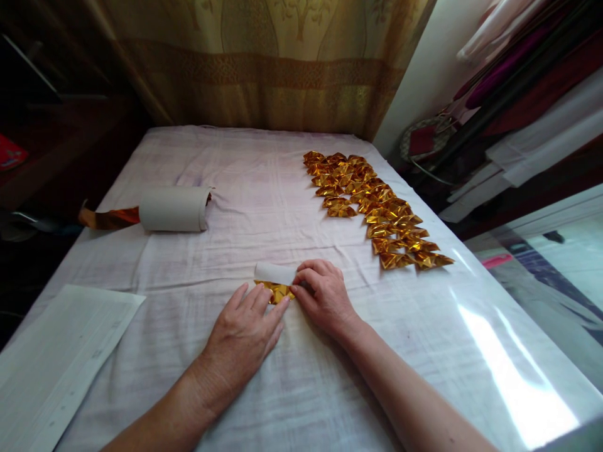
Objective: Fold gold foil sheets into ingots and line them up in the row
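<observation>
A small piece of gold foil paper (279,292) lies partly folded on the cloth in front of me. Along its far side stands a pale curled strip (273,272), apparently the paper's white back. My left hand (247,320) rests over the near left part of the foil, fingers stretched out and tips touching it. At the right end, my right hand (325,292) has its thumb and bent fingers closed on the paper's edge. Some of the folds are hidden beneath the fingers. Several folded gold foil pieces (377,204) sit in overlapping rows at the far right.
A white cloth (198,326) covers the table. Toward the back left lies a grey-white roll (172,208) with an orange-gold strip (110,218) trailing from it. A pale sheet (66,358) occupies the near left. Behind hangs a patterned curtain (264,69); clothes (532,113) hang at right.
</observation>
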Tool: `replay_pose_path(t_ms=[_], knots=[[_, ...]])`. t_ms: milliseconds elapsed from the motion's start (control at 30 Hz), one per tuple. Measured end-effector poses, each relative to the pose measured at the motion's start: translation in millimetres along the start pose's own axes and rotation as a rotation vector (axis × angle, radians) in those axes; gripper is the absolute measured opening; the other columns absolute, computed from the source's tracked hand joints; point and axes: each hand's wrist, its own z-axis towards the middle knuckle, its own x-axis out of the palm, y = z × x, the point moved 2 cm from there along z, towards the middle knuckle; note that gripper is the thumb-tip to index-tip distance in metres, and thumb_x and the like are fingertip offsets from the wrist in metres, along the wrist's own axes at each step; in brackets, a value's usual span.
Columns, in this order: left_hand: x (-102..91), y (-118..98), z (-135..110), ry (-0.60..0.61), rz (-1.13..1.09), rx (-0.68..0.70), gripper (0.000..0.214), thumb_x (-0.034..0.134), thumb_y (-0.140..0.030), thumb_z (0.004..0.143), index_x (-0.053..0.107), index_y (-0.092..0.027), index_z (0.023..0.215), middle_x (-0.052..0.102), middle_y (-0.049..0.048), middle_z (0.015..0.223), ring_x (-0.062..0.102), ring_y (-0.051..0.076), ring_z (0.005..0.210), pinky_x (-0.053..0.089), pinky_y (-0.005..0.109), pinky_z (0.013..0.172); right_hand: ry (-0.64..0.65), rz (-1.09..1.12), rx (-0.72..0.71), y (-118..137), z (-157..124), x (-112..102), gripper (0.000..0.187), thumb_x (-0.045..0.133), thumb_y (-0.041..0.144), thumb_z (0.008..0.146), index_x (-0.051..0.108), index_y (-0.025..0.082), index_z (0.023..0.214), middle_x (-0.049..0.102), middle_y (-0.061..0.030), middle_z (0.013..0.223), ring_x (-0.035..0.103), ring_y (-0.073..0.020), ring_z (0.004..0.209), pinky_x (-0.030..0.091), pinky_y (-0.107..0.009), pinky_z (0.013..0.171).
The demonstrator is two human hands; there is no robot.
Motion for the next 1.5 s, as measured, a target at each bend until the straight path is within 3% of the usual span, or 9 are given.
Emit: replay_pose_path(t_ms=[267, 467, 600, 700, 900, 1200, 1333, 1500], knots=[[-2.1, 2, 4, 0.006, -0.048, -0.019, 0.034, 0.063, -0.025, 0.089, 0.064, -0.024, 0.123, 0.065, 0.0070, 0.103, 0.059, 0.025, 0.099, 0.042, 0.046, 0.100, -0.032, 0.021, -0.094, -7, -2, 1, 0.018, 0.054, 0.012, 0.089, 0.069, 0.022, 0.088, 0.069, -0.0050, 0.102, 0.059, -0.0199, 0.099, 0.040, -0.035, 0.087], [-3.7, 8, 8, 0.007, -0.102, -0.009, 0.028, 0.062, -0.025, 0.090, 0.065, -0.024, 0.118, 0.065, 0.0059, 0.098, 0.058, 0.025, 0.094, 0.048, 0.043, 0.090, -0.036, -0.192, -0.244, 8, -12, -2, 0.021, 0.059, 0.015, 0.090, 0.073, 0.026, 0.102, 0.068, -0.0053, 0.109, 0.056, -0.0222, 0.101, 0.039, -0.036, 0.085], [2.1, 23, 6, -0.073, -0.235, 0.027, 0.022, 0.053, -0.022, 0.095, 0.064, -0.022, 0.115, 0.067, 0.0049, 0.098, 0.060, 0.022, 0.092, 0.051, 0.038, 0.086, 0.016, -0.299, -0.247, 21, -13, -8, 0.020, 0.063, 0.019, 0.089, 0.073, 0.026, 0.104, 0.067, -0.0054, 0.103, 0.055, -0.0224, 0.093, 0.038, -0.035, 0.078], [8.3, 39, 3, -0.139, -0.374, 0.033, 0.021, 0.050, -0.019, 0.096, 0.061, -0.019, 0.114, 0.068, 0.0061, 0.109, 0.062, 0.019, 0.100, 0.051, 0.033, 0.090, 0.082, -0.308, -0.229, 25, -12, -11, 0.019, 0.065, 0.025, 0.088, 0.073, 0.025, 0.105, 0.066, -0.0052, 0.097, 0.054, -0.0216, 0.088, 0.039, -0.035, 0.076], [11.6, 61, 3, -0.170, -0.370, 0.030, 0.021, 0.056, -0.031, 0.095, 0.065, -0.020, 0.112, 0.069, 0.0065, 0.111, 0.061, 0.022, 0.107, 0.048, 0.039, 0.097, 0.137, -0.209, -0.220, 21, -9, -10, 0.017, 0.070, 0.028, 0.086, 0.073, 0.022, 0.102, 0.066, -0.0056, 0.094, 0.055, -0.0201, 0.085, 0.045, -0.033, 0.076], [1.3, 51, 5, -0.097, -0.253, 0.039, 0.022, 0.053, -0.032, 0.098, 0.069, -0.024, 0.110, 0.068, 0.0036, 0.096, 0.059, 0.020, 0.093, 0.046, 0.037, 0.090, 0.183, -0.187, -0.223, 20, -6, -11, 0.020, 0.073, 0.034, 0.085, 0.070, 0.020, 0.100, 0.066, -0.0076, 0.100, 0.058, -0.0216, 0.088, 0.049, -0.033, 0.079], [0.2, 45, 4, -0.140, -0.145, 0.079, 0.024, 0.050, -0.034, 0.100, 0.069, -0.023, 0.108, 0.067, 0.0033, 0.090, 0.057, 0.020, 0.089, 0.045, 0.036, 0.088, 0.213, -0.202, -0.248, 17, -5, -12, 0.019, 0.067, 0.035, 0.090, 0.070, 0.020, 0.102, 0.066, -0.0073, 0.100, 0.058, -0.0205, 0.089, 0.048, -0.032, 0.079], [3.3, 43, 3, -0.147, -0.175, 0.056, 0.026, 0.043, -0.030, 0.102, 0.068, -0.020, 0.102, 0.067, 0.0037, 0.092, 0.058, 0.019, 0.088, 0.044, 0.034, 0.084, 0.221, -0.179, -0.256, 16, -4, -15, 0.019, 0.059, 0.034, 0.096, 0.071, 0.020, 0.101, 0.066, -0.0076, 0.101, 0.058, -0.0194, 0.088, 0.047, -0.032, 0.080]])
